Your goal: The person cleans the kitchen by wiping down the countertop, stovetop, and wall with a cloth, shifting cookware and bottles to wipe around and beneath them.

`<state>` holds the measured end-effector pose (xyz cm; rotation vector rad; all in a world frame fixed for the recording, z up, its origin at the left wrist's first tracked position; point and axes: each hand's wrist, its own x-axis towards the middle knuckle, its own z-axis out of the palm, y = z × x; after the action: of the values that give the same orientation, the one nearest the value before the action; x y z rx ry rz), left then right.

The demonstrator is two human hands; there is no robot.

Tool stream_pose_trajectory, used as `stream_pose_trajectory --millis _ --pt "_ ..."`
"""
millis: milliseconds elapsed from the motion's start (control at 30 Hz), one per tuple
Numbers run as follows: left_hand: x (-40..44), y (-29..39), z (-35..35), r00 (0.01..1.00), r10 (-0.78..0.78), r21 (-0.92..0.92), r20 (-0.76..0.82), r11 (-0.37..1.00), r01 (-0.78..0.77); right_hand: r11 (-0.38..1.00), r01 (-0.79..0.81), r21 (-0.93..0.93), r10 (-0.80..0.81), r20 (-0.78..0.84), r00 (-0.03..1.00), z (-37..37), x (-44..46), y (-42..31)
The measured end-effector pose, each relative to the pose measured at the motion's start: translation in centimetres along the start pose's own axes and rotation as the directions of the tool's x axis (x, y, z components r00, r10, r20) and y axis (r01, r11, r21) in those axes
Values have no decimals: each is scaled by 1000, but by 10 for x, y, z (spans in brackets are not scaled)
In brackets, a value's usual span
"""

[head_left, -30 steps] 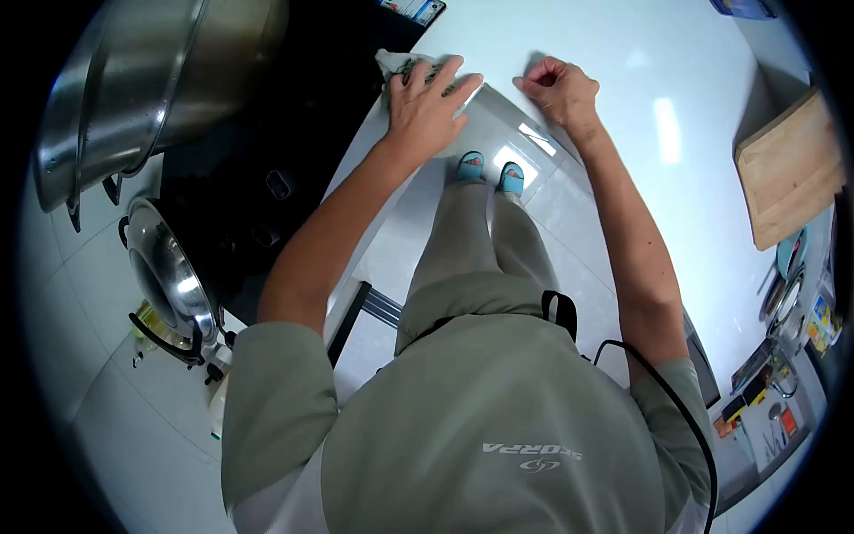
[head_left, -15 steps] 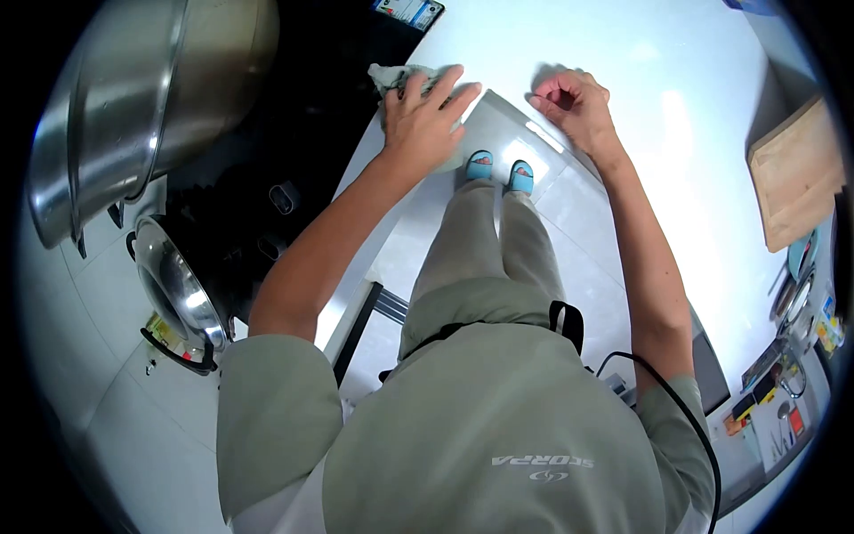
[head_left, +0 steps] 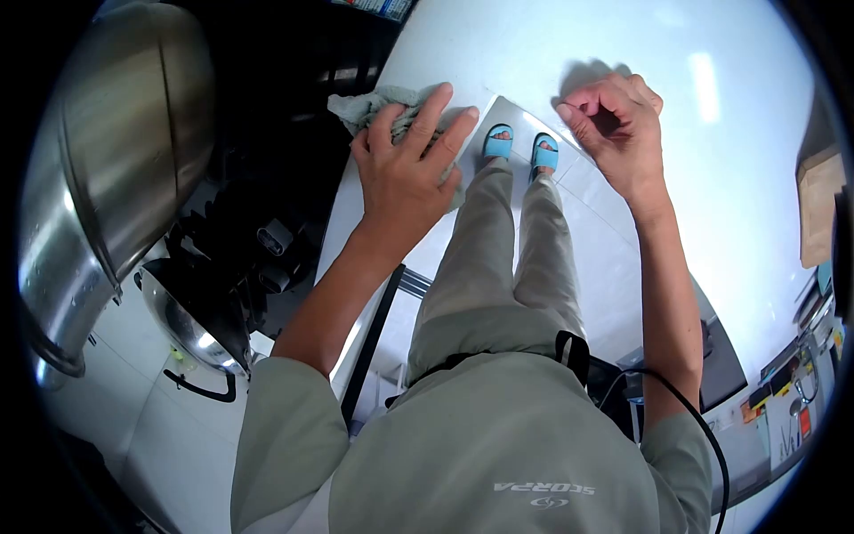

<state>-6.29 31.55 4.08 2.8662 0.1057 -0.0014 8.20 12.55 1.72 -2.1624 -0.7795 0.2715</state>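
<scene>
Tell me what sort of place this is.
Most likely a kitchen: a large steel pot stands to the left, with a white countertop and a wooden cutting board on the right.

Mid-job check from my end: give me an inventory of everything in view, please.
Counter: 1, white, top centre to right
Stove: 1, black, left of the counter
Cloth: 1, grey-green, counter edge nearest the stove
Large pot: 1, silver, far left
Pan: 1, silver, lower left
Printed label: 1, blue and white, top edge, cut off
Board: 1, wooden brown, right edge
Small items: count unclear, mixed colours, lower right
Cable: 1, black, lower right
Slippers: 2, blue, on the feet
Shirt: 1, grey-green, bottom centre
Trousers: 1, pale grey, centre
Left hand: 1, bare, on the cloth
Right hand: 1, bare, curled at the counter
</scene>
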Motion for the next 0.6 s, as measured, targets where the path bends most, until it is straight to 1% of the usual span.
stream_pose_trajectory --millis 33,200,333,433,500,533,600 --pt "2 0 1 1000 -1 -2 10 1000 1 1000 -2 -19 1 -21 1000 1 -1 -1" --pt "12 0 7 997 53 30 -62 998 -51 999 -30 -10 30 -29 999 2 -1 -5" --pt "23 3 8 995 61 52 -80 997 -57 999 -34 -29 32 -55 998 2 -1 -6" --pt "24 0 10 993 65 25 -94 998 -63 999 -34 -26 33 -59 998 3 -2 -5" --pt "12 -5 8 997 75 -21 -11 997 -75 999 -38 -30 36 -56 998 3 -2 -4" --pt "6 -8 9 997 74 -23 -8 997 -74 999 -39 -38 37 -55 998 2 -3 -4" --pt "-3 -13 9 995 94 -111 -20 989 -96 999 -34 -31 32 -71 997 3 -5 -4"
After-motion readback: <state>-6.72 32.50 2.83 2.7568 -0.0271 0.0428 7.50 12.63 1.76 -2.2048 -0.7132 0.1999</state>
